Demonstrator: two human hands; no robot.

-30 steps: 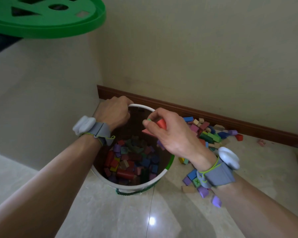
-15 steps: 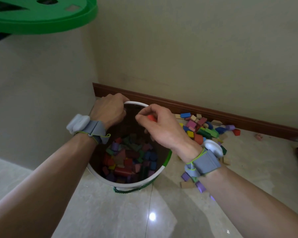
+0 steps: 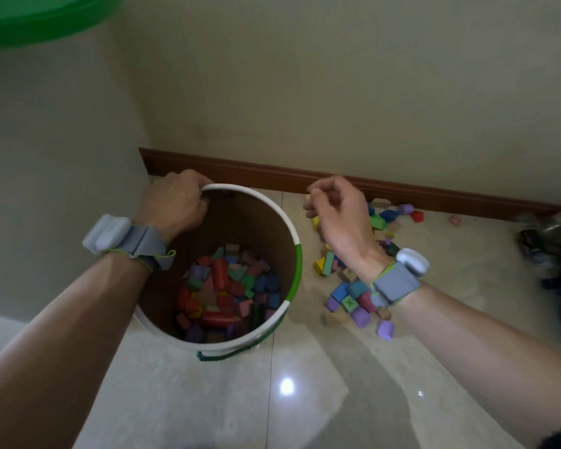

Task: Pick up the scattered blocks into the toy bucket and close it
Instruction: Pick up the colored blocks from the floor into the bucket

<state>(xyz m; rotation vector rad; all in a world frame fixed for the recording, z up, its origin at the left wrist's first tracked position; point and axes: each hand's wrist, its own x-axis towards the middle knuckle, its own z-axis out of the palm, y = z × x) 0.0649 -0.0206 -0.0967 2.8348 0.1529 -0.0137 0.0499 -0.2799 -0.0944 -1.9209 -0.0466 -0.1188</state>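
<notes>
Blocks [image 3: 227, 290] of many colours lie heaped in the bottom of the toy bucket [image 3: 297, 264], which stands uncovered on the tiled floor [image 3: 227, 400] near the wall corner. I see my left hand [image 3: 175, 202] curled over the bucket's white far rim, its grip clamped on that edge. My right hand [image 3: 334, 215] hovers just right of the bucket, above the scattered blocks [image 3: 350, 293] on the floor; its fingers hang loosely bent and nothing shows between them, so that grip is relaxed and apart. More loose pieces lie along the brown skirting board [image 3: 402, 189]. Both wrists carry grey bands. A green lid [image 3: 42, 17] shows at the upper left edge, resting higher up, well apart from the bucket.
</notes>
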